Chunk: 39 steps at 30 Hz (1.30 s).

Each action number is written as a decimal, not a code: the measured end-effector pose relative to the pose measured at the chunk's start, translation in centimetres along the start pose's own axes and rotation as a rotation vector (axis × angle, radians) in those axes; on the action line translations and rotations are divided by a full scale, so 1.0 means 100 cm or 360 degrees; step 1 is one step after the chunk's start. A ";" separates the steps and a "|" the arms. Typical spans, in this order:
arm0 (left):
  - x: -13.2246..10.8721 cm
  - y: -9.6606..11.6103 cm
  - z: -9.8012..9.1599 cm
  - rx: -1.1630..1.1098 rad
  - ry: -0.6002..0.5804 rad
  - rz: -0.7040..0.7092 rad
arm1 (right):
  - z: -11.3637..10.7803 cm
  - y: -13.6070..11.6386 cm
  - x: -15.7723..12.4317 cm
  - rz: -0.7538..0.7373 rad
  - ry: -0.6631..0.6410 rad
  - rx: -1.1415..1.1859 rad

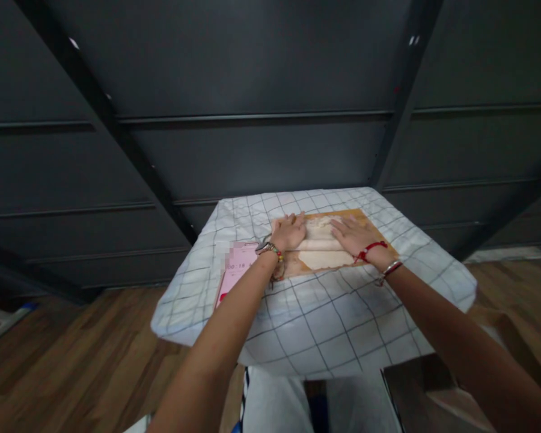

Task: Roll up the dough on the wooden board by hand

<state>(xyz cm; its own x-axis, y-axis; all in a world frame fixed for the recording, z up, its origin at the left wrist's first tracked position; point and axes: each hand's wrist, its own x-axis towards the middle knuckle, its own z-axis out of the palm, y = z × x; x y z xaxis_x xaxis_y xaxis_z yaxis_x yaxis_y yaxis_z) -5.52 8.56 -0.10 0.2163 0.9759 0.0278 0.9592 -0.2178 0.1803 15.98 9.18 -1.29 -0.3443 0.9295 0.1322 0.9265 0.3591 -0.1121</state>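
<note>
A cream-coloured, soft-looking sheet (327,260) lies on a tan board (293,268); it could be dough or cloth. Across it runs a pale band (318,245), either a fold or a roll; I cannot tell which. My left hand (290,231) rests palm down at the band's left end, fingers stretched out and apart. At the right end my right hand (354,236) lies flat with its fingers spread over the sheet and board. Neither hand visibly grasps anything, though what is under the palms is hidden. Bracelets circle both wrists.
A pink phone (238,270) showing a timer lies left of the board, partly behind my left forearm. A white checked cloth (324,319) covers the small table. Dark panels (261,156) stand behind it. An open box (433,391) is at the lower right.
</note>
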 end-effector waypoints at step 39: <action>-0.059 0.020 -0.031 0.0111 0.0657 0.0109 | -0.054 0.000 -0.061 -0.0485 0.0400 -0.0107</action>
<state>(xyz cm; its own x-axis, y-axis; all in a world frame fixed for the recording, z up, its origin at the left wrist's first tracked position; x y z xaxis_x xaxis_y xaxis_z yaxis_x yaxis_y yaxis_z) -5.39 2.38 3.13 0.2023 0.8792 0.4313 0.9583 -0.2686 0.0981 18.89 3.08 3.27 -0.5646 0.7289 0.3873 0.7986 0.6010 0.0330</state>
